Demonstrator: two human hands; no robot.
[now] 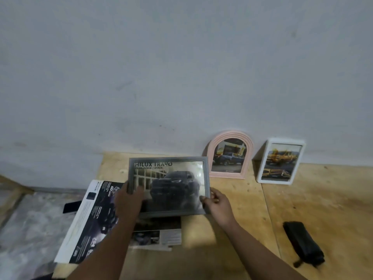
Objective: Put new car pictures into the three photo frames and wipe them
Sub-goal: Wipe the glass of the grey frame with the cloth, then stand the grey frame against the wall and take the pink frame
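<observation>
The grey wall fills most of the view, and the plywood counter butts against its foot, which gives the finished frames something to lean on. Hanging over the counter's left edge is a car brochure, dark pages with a white margin, and a second printed sheet lies just below the hands; these look like the stock the new pictures come from, kept within reach.

The grey photo frame is held up off the counter between both hands, tilted glass-side toward the person, already carrying a picture of a dark pickup under a "HILUX TRAVO" heading. The left hand grips its lower left edge, thumb over the front, and the right hand pinches the lower right corner. Holding it by the edges keeps fingers mostly off the glass, and my guess is it is being checked or carried to its standing place.

Behind it the white rectangular frame and the pink arched frame stand apart, both leaning on the wall, each showing a pickup picture, so they seem already filled.

Near the right edge lies a black rolled pouch or cloth, untouched; I cannot tell which. Wiping appears not yet begun.
</observation>
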